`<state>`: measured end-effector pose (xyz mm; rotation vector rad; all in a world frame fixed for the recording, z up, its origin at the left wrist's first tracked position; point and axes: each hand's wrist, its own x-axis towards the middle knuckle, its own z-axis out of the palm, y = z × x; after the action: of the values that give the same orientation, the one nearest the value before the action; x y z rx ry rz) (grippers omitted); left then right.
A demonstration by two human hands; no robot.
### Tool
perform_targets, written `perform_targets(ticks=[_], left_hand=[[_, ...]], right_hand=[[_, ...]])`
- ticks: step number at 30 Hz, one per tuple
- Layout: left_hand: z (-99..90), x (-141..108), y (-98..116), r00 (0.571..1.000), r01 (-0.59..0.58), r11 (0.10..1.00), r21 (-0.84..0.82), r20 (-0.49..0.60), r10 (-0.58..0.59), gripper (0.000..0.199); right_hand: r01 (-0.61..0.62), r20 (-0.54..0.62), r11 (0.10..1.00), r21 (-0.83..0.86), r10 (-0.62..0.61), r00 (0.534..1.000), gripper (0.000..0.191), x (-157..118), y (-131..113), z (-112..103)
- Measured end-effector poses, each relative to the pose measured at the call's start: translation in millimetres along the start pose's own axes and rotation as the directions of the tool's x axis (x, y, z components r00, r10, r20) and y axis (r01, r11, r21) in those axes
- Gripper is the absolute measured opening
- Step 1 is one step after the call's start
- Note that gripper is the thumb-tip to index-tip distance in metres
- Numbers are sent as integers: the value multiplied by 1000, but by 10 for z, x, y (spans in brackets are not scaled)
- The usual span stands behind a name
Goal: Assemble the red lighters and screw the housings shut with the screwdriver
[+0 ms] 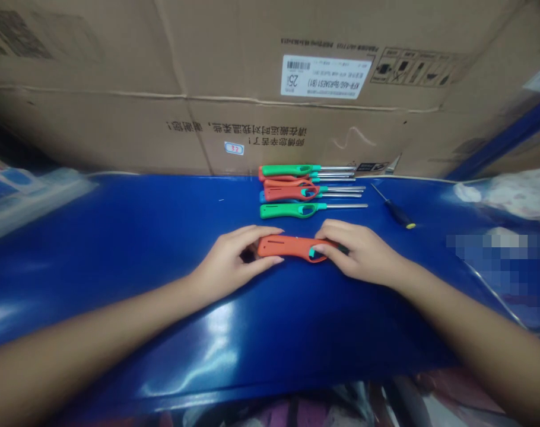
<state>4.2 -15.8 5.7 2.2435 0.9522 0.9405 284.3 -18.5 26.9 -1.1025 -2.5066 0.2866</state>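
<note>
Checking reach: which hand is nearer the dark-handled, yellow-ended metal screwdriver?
Right: the right hand is nearside and left of the screwdriver; the left hand is farther left, holding the orange plastic lighter.

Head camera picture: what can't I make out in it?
All in the head view:
Front end of the held orange lighter: covered by the right hand.
Blue lighter: mostly hidden by another orange lighter.
Smallest print on the cardboard box: too small and blurred.
Whatever lies behind the pixelated patch.
Purple item: blurred, cut off by the bottom edge.
</note>
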Motion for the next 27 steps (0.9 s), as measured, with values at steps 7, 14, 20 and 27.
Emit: perform_targets(ticks=[7,14,20,27], left_hand=[[9,2,-22,998,-17,996,82,54,13,31],[16,13,-4,998,-20,996,84,67,14,30],[10,30,21,997,-31,998,52,68,28,29],[11,14,-30,997,-21,999,46,78,17,31]], right_hand=[[26,96,1000,-7,-25,995,27,19,-22,-14],[86,126,994,-61,-78,989,31,17,-42,-22],[39,119,998,-58,-32,992,35,11,-7,12],[-231,-198,934,-273,181,963,33,32,377,-179]])
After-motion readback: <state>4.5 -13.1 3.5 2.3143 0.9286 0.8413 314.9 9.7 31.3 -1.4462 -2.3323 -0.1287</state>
